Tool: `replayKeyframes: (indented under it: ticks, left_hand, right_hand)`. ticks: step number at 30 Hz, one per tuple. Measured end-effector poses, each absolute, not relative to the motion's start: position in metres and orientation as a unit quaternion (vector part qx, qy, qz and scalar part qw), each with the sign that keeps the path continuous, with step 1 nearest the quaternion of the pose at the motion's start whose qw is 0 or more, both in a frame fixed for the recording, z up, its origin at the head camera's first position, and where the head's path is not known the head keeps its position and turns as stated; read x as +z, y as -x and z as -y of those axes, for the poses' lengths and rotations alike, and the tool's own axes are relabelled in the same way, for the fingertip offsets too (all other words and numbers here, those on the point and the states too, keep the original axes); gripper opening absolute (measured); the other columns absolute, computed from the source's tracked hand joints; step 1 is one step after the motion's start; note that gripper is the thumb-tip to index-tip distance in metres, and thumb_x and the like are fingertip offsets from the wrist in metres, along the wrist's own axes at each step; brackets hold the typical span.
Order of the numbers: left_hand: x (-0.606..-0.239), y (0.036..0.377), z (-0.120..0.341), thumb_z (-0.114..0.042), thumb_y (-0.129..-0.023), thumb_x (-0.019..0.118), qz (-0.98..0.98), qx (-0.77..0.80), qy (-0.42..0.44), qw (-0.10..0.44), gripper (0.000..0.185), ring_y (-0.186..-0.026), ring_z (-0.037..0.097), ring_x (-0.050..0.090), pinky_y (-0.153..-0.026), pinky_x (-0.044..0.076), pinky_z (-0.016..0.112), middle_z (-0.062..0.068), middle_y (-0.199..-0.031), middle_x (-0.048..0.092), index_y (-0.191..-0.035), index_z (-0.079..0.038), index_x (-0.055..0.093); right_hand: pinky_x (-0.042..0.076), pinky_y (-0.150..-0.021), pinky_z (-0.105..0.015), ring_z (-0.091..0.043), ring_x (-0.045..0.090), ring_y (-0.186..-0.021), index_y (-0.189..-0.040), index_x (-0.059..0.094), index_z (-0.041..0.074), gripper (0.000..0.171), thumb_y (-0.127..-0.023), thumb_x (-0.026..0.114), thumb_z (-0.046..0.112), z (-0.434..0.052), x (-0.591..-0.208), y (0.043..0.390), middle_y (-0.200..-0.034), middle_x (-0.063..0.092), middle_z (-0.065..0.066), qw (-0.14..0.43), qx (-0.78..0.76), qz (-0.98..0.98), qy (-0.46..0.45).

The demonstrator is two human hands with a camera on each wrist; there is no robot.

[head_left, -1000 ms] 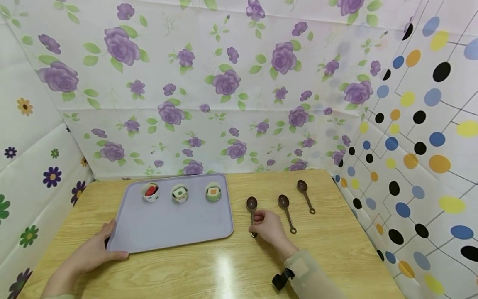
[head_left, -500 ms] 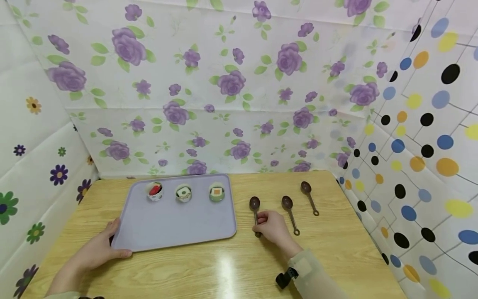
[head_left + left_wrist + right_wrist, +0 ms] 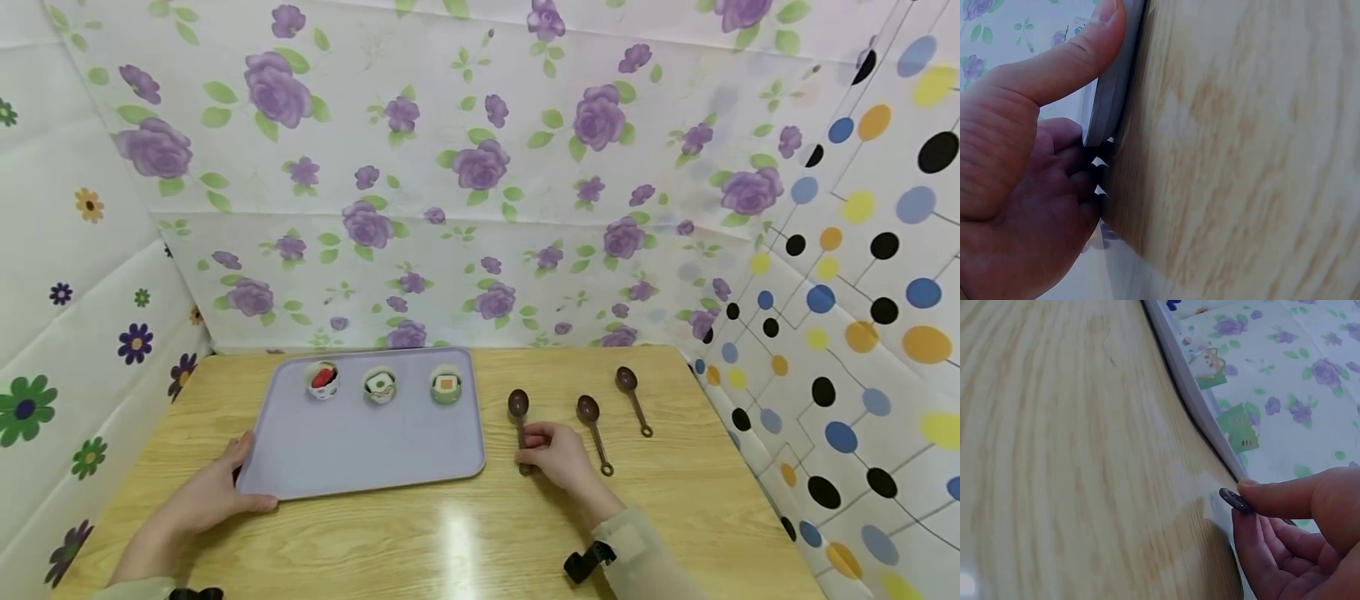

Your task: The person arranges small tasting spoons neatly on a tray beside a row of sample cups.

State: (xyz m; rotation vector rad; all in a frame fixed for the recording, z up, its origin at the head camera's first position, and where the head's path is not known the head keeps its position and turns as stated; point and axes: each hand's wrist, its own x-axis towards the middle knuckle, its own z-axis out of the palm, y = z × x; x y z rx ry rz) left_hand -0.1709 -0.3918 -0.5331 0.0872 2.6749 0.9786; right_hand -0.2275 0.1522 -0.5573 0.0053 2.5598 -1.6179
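Three brown spoons lay in a row on the tabletop (image 3: 420, 542) right of the tray (image 3: 360, 454); mine was the leftmost spoon (image 3: 518, 411), nearest the tray. Its long axis ran near-far: bowl at the far end, handle toward me. My right hand (image 3: 557, 454) sat over the handle end, so the bowl lay straight ahead of my fingers (image 3: 528, 435). They were curled round the handle, thumb and fingertips pinching it, spoon still flat on the tabletop. The middle spoon (image 3: 593, 422) was just beside that hand on its right; the far-right spoon (image 3: 632, 396) stood well apart. The right hand was clearly the nearer one.

My left hand (image 3: 206, 500) held the tray's near-left corner, thumb on the rim. Three small cups (image 3: 381, 386) stood along the tray's far edge.

The head view gave the layout, but my hand hid the actual pinch. The right wrist view showed it: thumb over the dark handle tip (image 3: 1234, 501), fingers curled beneath. The left wrist view showed the thumb (image 3: 1066, 56) on the tray edge (image 3: 1110, 106) with fingers tucked under it, which the head view didn't.
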Motion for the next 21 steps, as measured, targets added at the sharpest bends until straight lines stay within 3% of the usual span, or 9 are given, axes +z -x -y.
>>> replayKeyframes:
  ticks: [7,15,21]
  left_hand:
    - [-0.533,0.170,0.392,-0.048,-0.079,0.094,-0.929,0.340,-0.030,0.143,0.140,-0.150,0.068,0.002,-0.118,0.011,0.081,0.049,-0.162,-0.001,-0.161,0.017,0.001]
    - [-0.534,0.171,0.393,-0.046,-0.080,0.094,-0.929,0.342,-0.031,0.142,0.139,-0.150,0.068,0.001,-0.118,0.010,0.080,0.048,-0.163,-0.001,-0.161,0.017,0.000]
    - [-0.537,0.172,0.395,-0.046,-0.079,0.094,-0.928,0.344,-0.032,0.143,0.141,-0.150,0.068,0.001,-0.118,0.010,0.081,0.048,-0.163,0.000,-0.161,0.017,-0.001]
  right_hand:
    - [0.064,-0.077,-0.028,-0.022,0.075,-0.093,-0.134,0.068,-0.011,0.050,-0.088,0.085,-0.002,-0.126,-0.549,0.225,-0.109,0.073,-0.017,0.060,-0.614,-0.787,0.026]
    - [0.062,-0.082,-0.025,-0.020,0.072,-0.100,-0.138,0.066,-0.009,0.052,-0.091,0.085,0.004,-0.082,-0.545,0.222,-0.115,0.072,-0.016,0.085,-0.652,-0.751,0.063]
    - [0.061,-0.079,-0.024,-0.018,0.072,-0.096,-0.135,0.068,-0.008,0.048,-0.090,0.084,0.000,-0.035,-0.545,0.216,-0.109,0.072,-0.011,0.109,-0.657,-0.741,0.087]
